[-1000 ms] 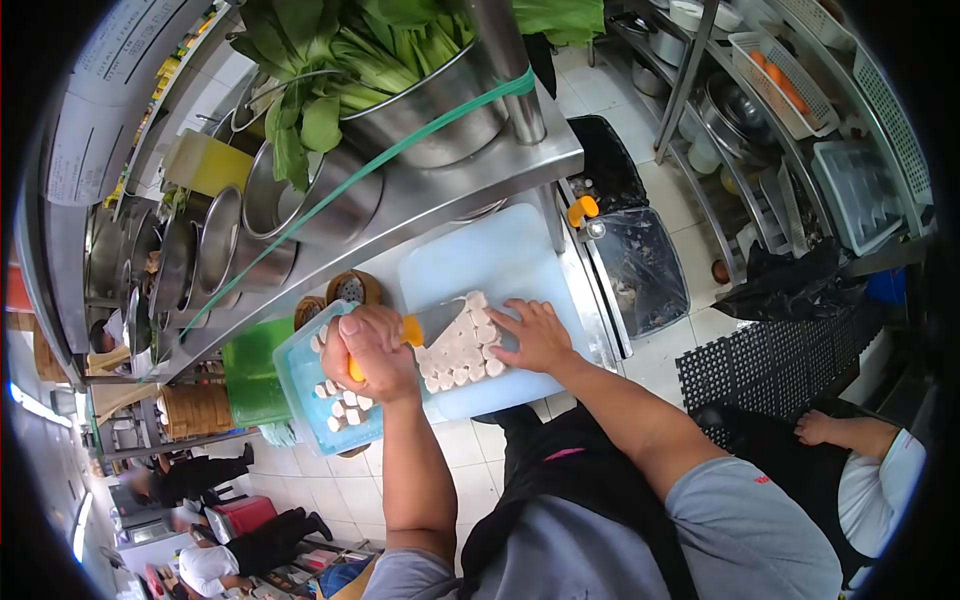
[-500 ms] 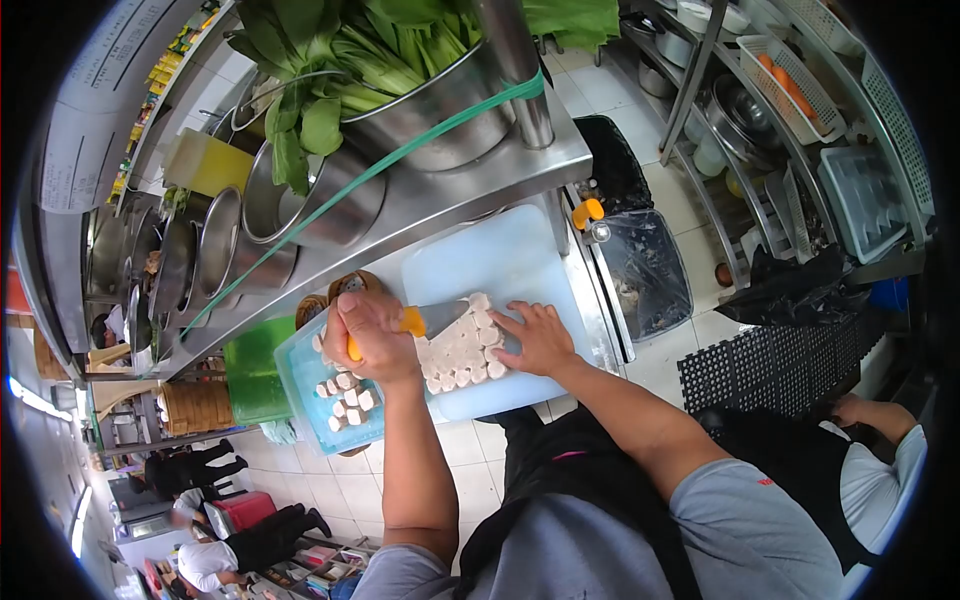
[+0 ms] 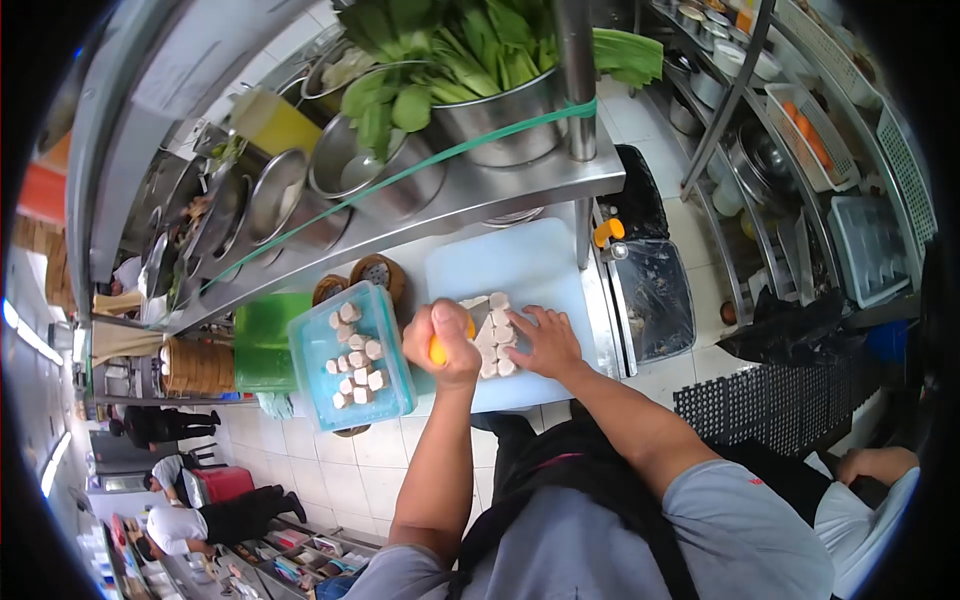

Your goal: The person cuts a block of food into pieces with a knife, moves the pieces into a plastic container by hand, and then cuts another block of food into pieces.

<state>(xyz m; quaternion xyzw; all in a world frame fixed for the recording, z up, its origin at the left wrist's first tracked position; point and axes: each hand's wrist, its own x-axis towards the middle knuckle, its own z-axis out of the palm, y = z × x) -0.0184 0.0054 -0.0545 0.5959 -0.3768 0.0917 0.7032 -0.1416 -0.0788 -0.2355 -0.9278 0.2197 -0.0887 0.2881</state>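
Knife (image 3: 438, 350) shifted across board (image 3: 500, 255), away from blue tray (image 3: 402, 378), nearer my right hand (image 3: 550, 345). My left hand (image 3: 447, 340) clenched on knife handle; right hand unclenched, spread against pale pieces (image 3: 497, 345) on board.

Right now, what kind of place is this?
It looks like a kitchen, maybe a restaurant's: there are pale food pieces on a cutting board, leafy greens in a metal pot, and bamboo steamers.
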